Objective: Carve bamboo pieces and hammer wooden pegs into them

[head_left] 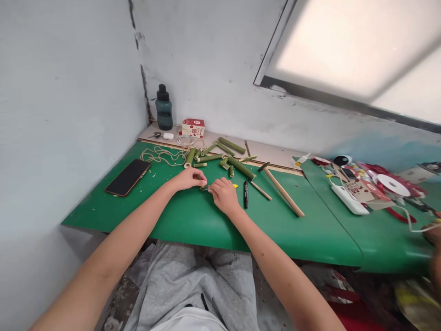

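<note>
Near the front of the green table, my left hand (189, 179) has its thumb and fingertips closed on a small piece of bamboo (202, 187), mostly hidden by the fingers. Close on its right, my right hand (223, 193) is curled round a slim tool whose thin metal tip (207, 189) points at that piece. A yellow bit (235, 185) shows behind the right hand; whether it belongs to the tool I cannot tell. Beyond both hands lie several cut green bamboo tubes (241, 168). A black marker (245, 194) rests right of my right hand.
A hammer (283, 192) and a thin stick (262, 190) lie to the right. Leftward are a phone (128, 177) and loose twine (160, 154). A bottle (164, 108) and a small box (193, 128) stand behind. Clutter surrounds a white spool (392, 184); another person's blurred hand (434, 234) shows far right.
</note>
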`<state>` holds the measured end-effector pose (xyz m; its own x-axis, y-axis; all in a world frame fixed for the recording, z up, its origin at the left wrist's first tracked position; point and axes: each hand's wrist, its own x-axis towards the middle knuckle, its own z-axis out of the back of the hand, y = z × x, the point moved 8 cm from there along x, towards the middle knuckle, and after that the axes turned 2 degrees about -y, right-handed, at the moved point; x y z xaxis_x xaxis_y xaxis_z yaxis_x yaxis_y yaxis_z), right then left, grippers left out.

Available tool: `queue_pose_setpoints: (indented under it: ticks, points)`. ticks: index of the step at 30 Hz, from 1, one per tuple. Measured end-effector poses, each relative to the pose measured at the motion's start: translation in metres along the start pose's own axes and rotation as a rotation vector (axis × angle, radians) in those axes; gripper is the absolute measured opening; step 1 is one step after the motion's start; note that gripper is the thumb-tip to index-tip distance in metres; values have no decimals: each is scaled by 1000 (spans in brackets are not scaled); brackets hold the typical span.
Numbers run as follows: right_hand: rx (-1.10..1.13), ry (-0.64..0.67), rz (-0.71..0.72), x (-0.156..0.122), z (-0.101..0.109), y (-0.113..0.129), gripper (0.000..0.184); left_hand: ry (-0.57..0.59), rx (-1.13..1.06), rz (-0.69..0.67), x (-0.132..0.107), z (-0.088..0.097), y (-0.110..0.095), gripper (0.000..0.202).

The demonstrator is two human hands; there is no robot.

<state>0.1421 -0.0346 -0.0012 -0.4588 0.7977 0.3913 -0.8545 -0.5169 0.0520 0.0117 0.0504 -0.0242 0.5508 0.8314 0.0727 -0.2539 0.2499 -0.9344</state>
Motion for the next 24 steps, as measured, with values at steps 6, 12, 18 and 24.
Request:
queue_pose_setpoints:
  ticks: [6, 12, 18, 24]
  points:
    - [-1, -3, -4, 1, 3, 1, 21, 1, -12, 15, -1, -1, 1, 27]
    - [-29, 30, -24, 4, 1, 6, 23, -5, -25, 19, -2, 0, 0, 24]
    - [-30, 90, -17, 17, -2, 6, 16, 0, -36, 20, -3, 1, -3, 24]
    - [-2, 43, 0, 13, 3, 3, 13, -43, -15, 11, -4, 0, -5, 26]
